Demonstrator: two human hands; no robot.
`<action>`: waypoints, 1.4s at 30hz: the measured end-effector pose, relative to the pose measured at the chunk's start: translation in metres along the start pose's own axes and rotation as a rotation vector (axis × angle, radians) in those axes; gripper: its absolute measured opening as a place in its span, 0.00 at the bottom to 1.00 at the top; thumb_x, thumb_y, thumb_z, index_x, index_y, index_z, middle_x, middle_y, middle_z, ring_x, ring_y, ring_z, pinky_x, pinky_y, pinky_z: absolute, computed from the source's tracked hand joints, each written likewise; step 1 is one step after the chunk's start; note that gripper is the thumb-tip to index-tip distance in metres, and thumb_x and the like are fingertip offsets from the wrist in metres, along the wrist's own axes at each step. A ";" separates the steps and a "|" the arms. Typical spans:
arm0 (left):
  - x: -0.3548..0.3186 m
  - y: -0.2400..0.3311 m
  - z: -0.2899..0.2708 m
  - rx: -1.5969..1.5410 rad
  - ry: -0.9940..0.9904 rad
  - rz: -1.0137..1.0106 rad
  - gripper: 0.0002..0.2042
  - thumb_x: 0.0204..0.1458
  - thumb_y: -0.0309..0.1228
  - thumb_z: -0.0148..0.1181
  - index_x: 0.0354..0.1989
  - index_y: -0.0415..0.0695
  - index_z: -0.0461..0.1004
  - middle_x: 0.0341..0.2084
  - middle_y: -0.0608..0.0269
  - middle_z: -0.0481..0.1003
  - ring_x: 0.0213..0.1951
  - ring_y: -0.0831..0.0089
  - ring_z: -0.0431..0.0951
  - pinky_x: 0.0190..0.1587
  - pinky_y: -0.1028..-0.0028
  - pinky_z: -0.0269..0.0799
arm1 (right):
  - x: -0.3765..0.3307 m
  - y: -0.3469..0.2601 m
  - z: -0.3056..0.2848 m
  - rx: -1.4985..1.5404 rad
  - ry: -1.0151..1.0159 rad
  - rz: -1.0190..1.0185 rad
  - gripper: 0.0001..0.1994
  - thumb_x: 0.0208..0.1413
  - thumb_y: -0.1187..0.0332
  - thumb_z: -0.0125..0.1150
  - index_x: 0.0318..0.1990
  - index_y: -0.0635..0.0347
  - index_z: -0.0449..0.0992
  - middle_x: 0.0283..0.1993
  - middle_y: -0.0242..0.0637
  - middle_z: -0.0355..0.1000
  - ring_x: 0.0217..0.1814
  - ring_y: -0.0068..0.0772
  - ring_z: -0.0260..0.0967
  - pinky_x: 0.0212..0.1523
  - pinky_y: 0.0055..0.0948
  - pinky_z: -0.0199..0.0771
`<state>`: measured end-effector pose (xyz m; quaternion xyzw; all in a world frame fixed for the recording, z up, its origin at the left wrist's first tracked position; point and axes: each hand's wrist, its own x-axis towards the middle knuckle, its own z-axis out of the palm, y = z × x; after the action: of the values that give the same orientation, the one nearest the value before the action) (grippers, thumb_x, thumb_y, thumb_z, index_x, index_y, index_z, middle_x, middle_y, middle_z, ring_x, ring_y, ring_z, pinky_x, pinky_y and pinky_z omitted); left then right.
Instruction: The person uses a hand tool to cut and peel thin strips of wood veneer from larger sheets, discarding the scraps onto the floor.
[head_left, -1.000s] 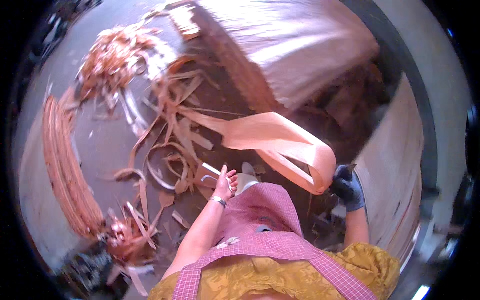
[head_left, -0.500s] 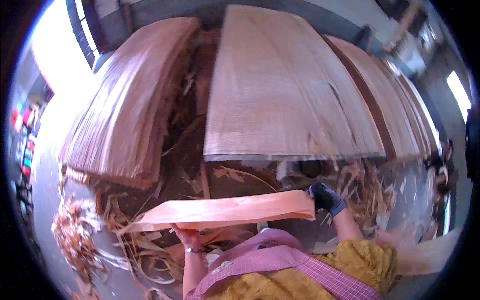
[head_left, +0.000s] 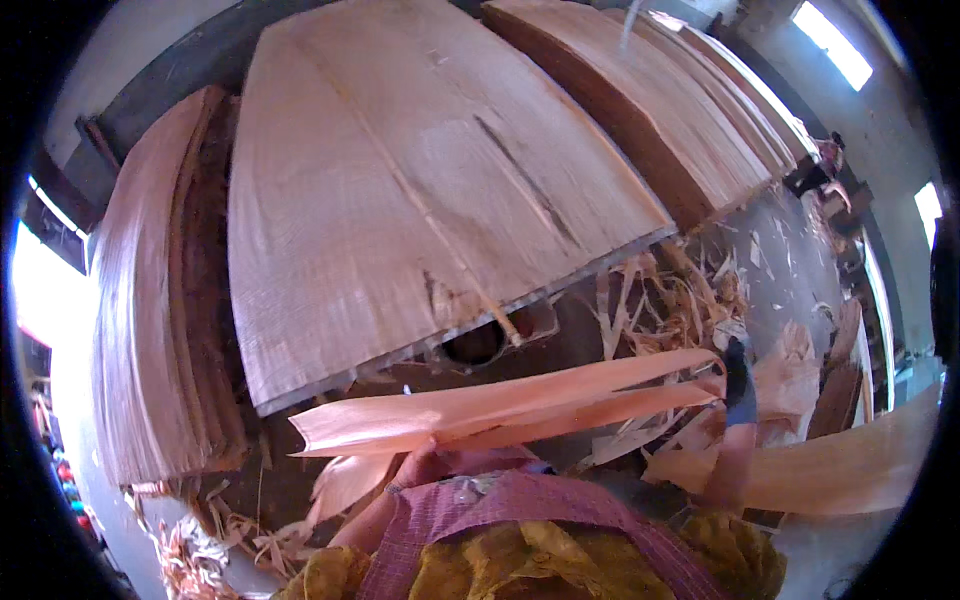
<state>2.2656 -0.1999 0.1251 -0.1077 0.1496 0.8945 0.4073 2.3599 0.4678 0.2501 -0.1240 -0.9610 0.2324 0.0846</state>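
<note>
A long, thin sheet of pinkish wood veneer [head_left: 500, 395] stretches across in front of my chest. It is doubled over, its two layers meeting in a bend at the right end. My right hand [head_left: 738, 385], in a dark glove, is closed on that bent end. Under the left part of the sheet, my left hand [head_left: 418, 464] holds its lower edge, its fingers mostly hidden by the veneer. Just beyond lies a large stack of wide pale veneer [head_left: 420, 210] with dark streaks on its top face.
Another veneer stack [head_left: 150, 300] stands at the left, and more stacks [head_left: 640, 110] at the far right. Scrap strips [head_left: 690, 300] litter the floor beyond my right hand and at lower left [head_left: 190, 550]. A broad pale sheet [head_left: 820, 470] lies at my right.
My view has swung right. The veneer now shows as doubled over where it looked like one band, and my right hand has moved right with its end. My left hand is more hidden.
</note>
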 end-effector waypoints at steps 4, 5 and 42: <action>0.055 -0.020 0.069 0.075 0.046 -0.146 0.20 0.59 0.43 0.59 0.53 0.42 0.68 0.42 0.65 0.75 0.46 0.70 0.75 0.45 0.76 0.75 | -0.014 0.024 -0.085 0.120 0.190 0.188 0.30 0.60 0.74 0.57 0.69 0.62 0.55 0.71 0.37 0.56 0.72 0.35 0.52 0.72 0.32 0.51; 0.069 -0.030 0.078 0.088 0.051 -0.174 0.20 0.59 0.43 0.59 0.53 0.42 0.68 0.42 0.65 0.75 0.46 0.70 0.76 0.44 0.76 0.75 | -0.013 0.042 -0.103 0.168 0.224 0.239 0.30 0.59 0.74 0.57 0.69 0.62 0.56 0.70 0.37 0.57 0.71 0.35 0.53 0.71 0.32 0.51; 0.832 -0.291 0.436 -0.107 0.284 -0.218 0.27 0.60 0.57 0.49 0.51 0.43 0.70 0.43 0.60 0.78 0.38 0.73 0.79 0.25 0.78 0.66 | 0.652 0.191 -0.335 0.337 -0.784 -0.048 0.18 0.40 0.75 0.73 0.41 0.63 0.77 0.39 0.31 0.75 0.45 0.22 0.69 0.50 0.26 0.68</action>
<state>1.9191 0.7159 0.2172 -0.2701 0.1455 0.8274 0.4704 1.8490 0.9560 0.5226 0.0118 -0.8716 0.4138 -0.2627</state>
